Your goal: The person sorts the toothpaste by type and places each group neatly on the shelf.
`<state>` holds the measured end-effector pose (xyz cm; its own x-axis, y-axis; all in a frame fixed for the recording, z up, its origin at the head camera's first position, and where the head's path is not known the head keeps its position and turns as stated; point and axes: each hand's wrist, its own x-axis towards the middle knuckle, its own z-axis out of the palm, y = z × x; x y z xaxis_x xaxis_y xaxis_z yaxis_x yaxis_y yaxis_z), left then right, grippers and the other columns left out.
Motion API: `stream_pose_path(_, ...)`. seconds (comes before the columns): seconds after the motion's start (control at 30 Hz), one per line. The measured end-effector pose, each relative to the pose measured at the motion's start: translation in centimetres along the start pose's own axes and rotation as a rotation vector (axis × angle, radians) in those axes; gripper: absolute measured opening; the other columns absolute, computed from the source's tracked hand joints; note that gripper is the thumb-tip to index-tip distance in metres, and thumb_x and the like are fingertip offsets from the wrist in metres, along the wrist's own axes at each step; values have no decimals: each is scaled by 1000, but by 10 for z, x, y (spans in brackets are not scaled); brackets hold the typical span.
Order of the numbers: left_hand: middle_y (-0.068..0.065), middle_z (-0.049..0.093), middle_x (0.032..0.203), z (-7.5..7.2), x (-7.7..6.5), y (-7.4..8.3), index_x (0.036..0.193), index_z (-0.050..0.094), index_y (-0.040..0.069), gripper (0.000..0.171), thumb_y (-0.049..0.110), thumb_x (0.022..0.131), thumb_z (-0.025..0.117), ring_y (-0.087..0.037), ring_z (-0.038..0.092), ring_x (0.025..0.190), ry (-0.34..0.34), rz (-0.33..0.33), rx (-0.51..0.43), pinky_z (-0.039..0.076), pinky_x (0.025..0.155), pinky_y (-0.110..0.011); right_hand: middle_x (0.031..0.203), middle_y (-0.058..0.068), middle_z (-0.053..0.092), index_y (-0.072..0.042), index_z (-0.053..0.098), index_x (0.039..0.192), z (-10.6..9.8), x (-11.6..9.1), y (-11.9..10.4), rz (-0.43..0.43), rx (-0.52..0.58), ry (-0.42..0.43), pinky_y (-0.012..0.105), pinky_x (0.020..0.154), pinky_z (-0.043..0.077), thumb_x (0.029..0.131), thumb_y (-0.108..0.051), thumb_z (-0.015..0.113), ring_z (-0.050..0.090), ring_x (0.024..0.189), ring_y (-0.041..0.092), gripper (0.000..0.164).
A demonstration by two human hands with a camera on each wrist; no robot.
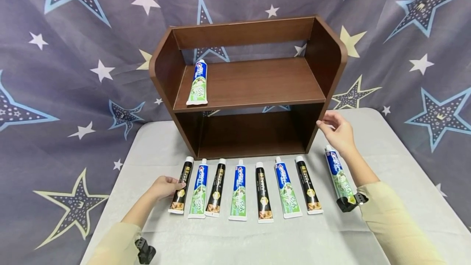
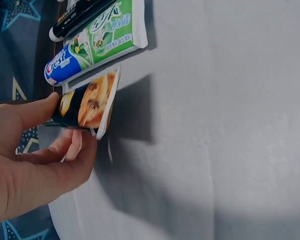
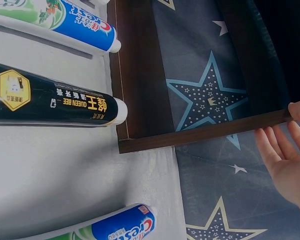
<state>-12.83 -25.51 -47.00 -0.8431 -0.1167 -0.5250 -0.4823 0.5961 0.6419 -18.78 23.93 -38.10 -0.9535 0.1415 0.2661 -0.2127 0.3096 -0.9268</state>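
My left hand (image 1: 165, 187) holds the leftmost black toothpaste tube (image 1: 180, 191) between thumb and fingers. In the left wrist view that tube (image 2: 92, 102) is tilted, its flat end lifted above its shadow on the cloth. My right hand (image 1: 337, 132) grips the front edge of the right side panel of a brown wooden shelf (image 1: 250, 81). In the right wrist view the thumb lies on one side of the panel (image 3: 205, 132) and the fingers on the other. One green-and-blue toothpaste tube (image 1: 198, 83) lies on the upper board at the left.
Black and green-and-blue tubes alternate in a row before the shelf, such as one black tube (image 1: 264, 193) in the middle. Another green-and-blue tube (image 1: 336, 171) lies under my right forearm. Light cloth (image 1: 287, 240) covers the table; a starry curtain (image 1: 121, 32) hangs behind.
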Motion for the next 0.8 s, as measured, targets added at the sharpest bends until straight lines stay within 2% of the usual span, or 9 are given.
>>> stream_pose_path(0.1, -16, 64, 94, 0, -1, -3, 111, 55, -14, 40, 19, 91, 63, -15, 62, 78, -13, -12, -26, 57, 77, -31, 84, -25, 57, 17, 52, 114, 0, 2, 3, -2, -2, -2, 1, 71, 46, 88, 3, 59, 55, 79, -12, 31)
stream_pose_path(0.37, -12, 65, 89, 1, -6, -4, 110, 56, -13, 39, 21, 91, 63, -14, 63, 76, -7, -18, -72, 58, 78, -33, 85, -29, 56, 11, 54, 117, -2, 13, 31, 7, -49, -2, 1, 73, 46, 90, -4, 61, 54, 82, -14, 32)
stream_pose_path(0.53, -8, 67, 85, 3, -8, -2, 109, 58, -13, 38, 20, 91, 64, -11, 64, 74, -37, 6, -117, 57, 83, -36, 85, -30, 56, 10, 54, 116, -1, 13, 32, 8, -53, 7, 1, 73, 46, 90, -6, 62, 54, 82, -14, 32)
stream_pose_path(0.8, -1, 68, 80, 6, -11, 2, 111, 57, -14, 39, 18, 91, 65, -8, 64, 71, -104, 40, -192, 58, 83, -36, 84, -30, 56, 8, 56, 114, -1, 13, 32, 5, -60, 9, 2, 73, 46, 89, -6, 62, 55, 82, -14, 29)
